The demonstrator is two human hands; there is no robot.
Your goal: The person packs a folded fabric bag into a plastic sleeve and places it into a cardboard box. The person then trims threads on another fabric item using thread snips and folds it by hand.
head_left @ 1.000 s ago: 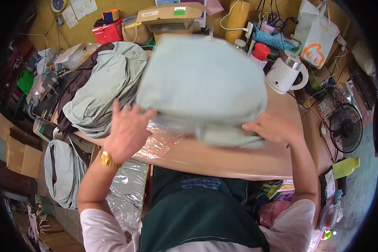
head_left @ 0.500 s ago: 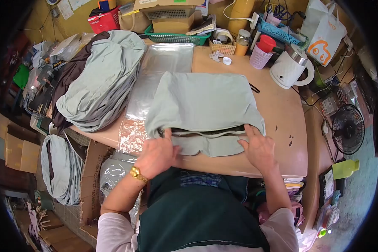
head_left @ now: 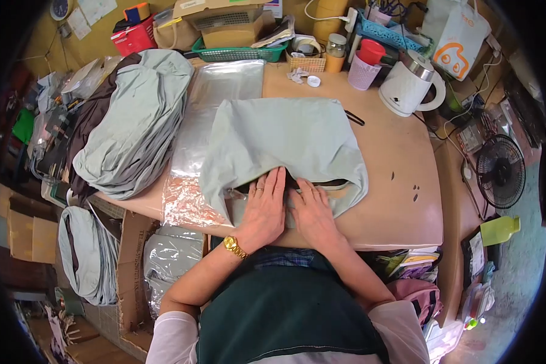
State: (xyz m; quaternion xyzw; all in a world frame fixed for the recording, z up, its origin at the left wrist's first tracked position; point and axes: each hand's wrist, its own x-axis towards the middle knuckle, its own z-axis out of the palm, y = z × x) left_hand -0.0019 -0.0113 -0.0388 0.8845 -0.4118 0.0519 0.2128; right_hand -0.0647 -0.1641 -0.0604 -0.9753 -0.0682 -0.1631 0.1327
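A pale grey-green folded cloth piece lies on the table in front of me, with a dark gap along its near side. What kind of article it is, I cannot tell. My left hand, with a gold watch at the wrist, rests on the middle of that near edge, fingers stretched forward into the gap. Close beside it, my right hand lies with its fingers extended over the same edge. Both hands press on the cloth without gripping it. Some fingertips are partly hidden by the upper layer.
Clear plastic sheets lie left of the cloth, beside a pile of similar grey-green cloth. A white kettle, a pink cup and a green basket stand along the back. A cardboard box sits below left.
Both hands have moved inward from the cloth's two near corners to the middle of its opening. The lower flap is now folded inward beneath them.
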